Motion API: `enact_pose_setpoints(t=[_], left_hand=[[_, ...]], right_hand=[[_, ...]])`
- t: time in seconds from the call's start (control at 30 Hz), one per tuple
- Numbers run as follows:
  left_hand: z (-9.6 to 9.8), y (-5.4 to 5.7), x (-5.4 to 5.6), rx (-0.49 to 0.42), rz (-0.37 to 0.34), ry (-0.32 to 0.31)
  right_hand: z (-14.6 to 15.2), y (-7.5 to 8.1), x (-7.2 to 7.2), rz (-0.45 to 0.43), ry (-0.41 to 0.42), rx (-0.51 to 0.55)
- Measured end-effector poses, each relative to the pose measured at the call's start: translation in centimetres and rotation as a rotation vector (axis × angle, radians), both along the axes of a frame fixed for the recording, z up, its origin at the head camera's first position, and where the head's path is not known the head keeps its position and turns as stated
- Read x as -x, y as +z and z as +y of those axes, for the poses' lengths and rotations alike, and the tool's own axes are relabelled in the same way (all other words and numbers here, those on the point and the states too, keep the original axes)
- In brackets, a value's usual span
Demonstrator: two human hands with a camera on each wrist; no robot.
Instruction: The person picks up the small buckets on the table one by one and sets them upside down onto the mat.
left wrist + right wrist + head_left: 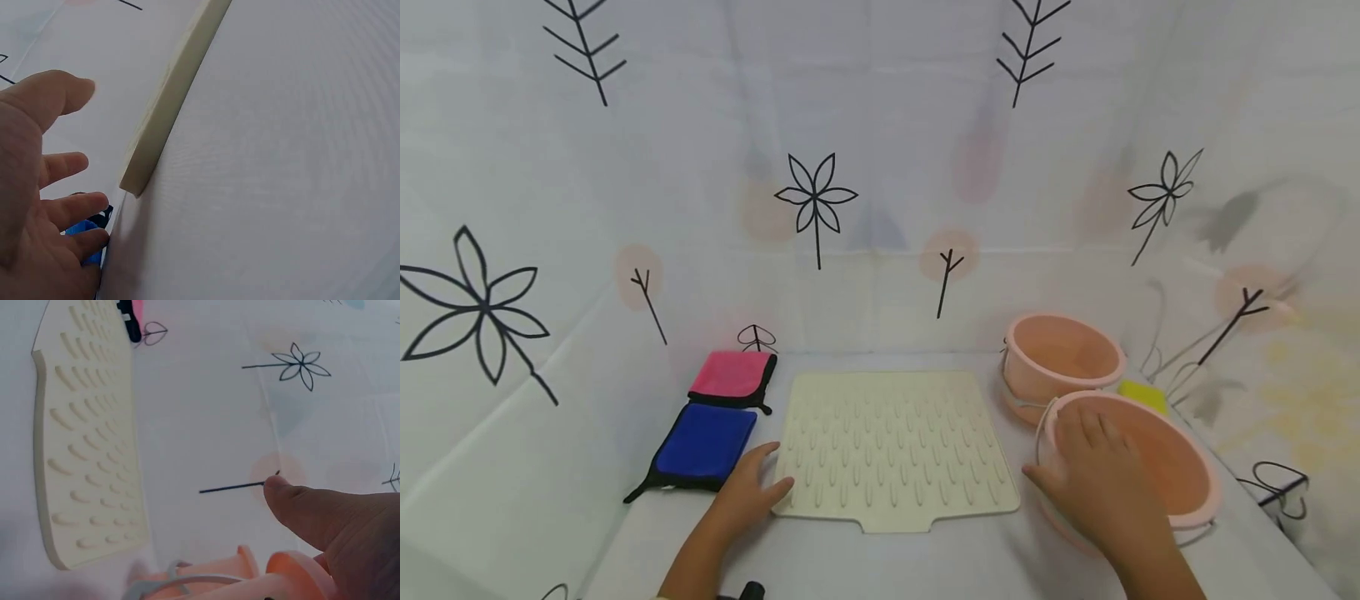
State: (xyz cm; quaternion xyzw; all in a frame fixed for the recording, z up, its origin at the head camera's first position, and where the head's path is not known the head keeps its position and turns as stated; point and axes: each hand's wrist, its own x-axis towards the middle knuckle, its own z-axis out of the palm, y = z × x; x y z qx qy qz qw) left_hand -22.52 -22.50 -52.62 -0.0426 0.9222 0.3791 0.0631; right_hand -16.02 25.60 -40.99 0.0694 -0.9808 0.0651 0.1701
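Board (895, 450), cream and ridged, flat at the hub of the dial on a white table (842, 567), tab toward six. At half past eight, left hand (748, 492), fingers apart and holding nothing, thumb just beside the near corner. At three, upright peach near bucket (1180, 467); over its board-side rim, right hand (1097, 475), fingers extended, thumb outstretched, contact impossible to tell. At two, far bucket (1026, 375). Close to both buckets, nearly at three, yellow block (1142, 393), partly hidden. At nine, black-edged blue pad (703, 442); at ten, pink pad (733, 375). At twelve, white backdrop (880, 308) with plant drawings.
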Motion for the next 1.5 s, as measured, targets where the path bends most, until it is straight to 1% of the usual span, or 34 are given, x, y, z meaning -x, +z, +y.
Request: enact_pose_setpoints(t=[0.07, 0.13, 0.23, 0.33, 0.37, 0.5, 0.53, 0.6, 0.67, 0.77, 0.83, 0.9, 1.07, 1.27, 1.37, 1.5], left_hand=[[-0.2, -0.5, 0.1, 0.001, -0.007, -0.018], [-0.4, -0.7, 0.1, -0.001, -0.008, -0.042], [-0.9, -0.9, 0.0, 0.003, 0.007, -0.079], [-1.2, -1.0, -0.1, 0.008, 0.027, -0.106], [-1.3, -1.0, -0.1, 0.014, 0.032, -0.113], [-1.2, -1.0, 0.0, 0.057, 0.027, -0.144], [-1.2, -1.0, 0.0, 0.071, 0.027, -0.154], [-1.0, -0.8, 0.1, 0.095, 0.017, -0.171], [-0.9, -0.7, 0.2, 0.112, 0.014, -0.184], [-0.8, -0.6, 0.1, 0.134, -0.004, -0.182], [-0.8, -0.7, 0.0, 0.141, -0.011, -0.178], [-0.9, -0.7, 0.0, 0.147, -0.012, -0.175], [-1.1, -0.8, 0.0, 0.153, 0.011, -0.179], [-1.0, -0.6, -0.1, 0.153, -0.009, -0.17], [-0.9, -0.6, -0.2, 0.149, -0.019, -0.16], [-0.8, -0.6, -0.2, 0.146, -0.025, -0.153]], right_hand=[[0.5, -0.2, -0.4, -0.016, -0.026, 0.009], [1.0, -0.5, -0.8, -0.058, -0.069, 0.05], [1.4, -0.9, -1.3, -0.045, -0.108, 0.075], [1.5, -1.1, -1.5, -0.088, -0.162, 0.083], [1.5, -1.1, -1.5, -0.113, -0.181, 0.083], [1.4, -0.7, -1.5, -0.27, -0.248, 0.088], [1.4, -0.5, -1.4, -0.302, -0.254, 0.082], [1.4, -0.3, -1.4, -0.327, -0.248, 0.059], [1.3, -0.1, -1.4, -0.318, -0.232, 0.037], [1.2, -0.2, -1.5, -0.276, -0.209, 0.0], [1.0, -0.3, -1.5, -0.277, -0.217, 0.0], [0.7, -0.4, -1.6, -0.289, -0.23, -0.007], [0.3, -0.6, -1.7, -0.313, -0.252, -0.005], [0.6, -0.6, -1.5, -0.36, -0.256, 0.022], [0.9, -0.7, -1.3, -0.343, -0.254, 0.032], [0.9, -0.7, -1.3, -0.288, -0.259, 0.039]])
